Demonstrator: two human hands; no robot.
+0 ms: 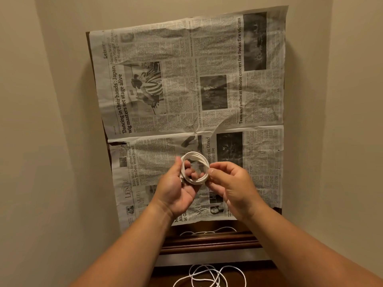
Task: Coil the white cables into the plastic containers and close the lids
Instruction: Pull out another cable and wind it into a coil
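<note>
A white cable (194,160) is wound into a small round coil of several loops, held in the air above the newspaper. My left hand (176,189) grips the coil's left side, with fingers passing through its middle. My right hand (232,187) pinches the coil's right edge between thumb and fingers. A second loose white cable (207,275) lies tangled on the dark wood at the bottom edge. Another white strand (207,232) shows just below the newspaper. No plastic container is in view.
A creased newspaper (186,90) covers most of a dark wooden tabletop (207,243). Beige walls (51,121) close in on the left, right and far sides.
</note>
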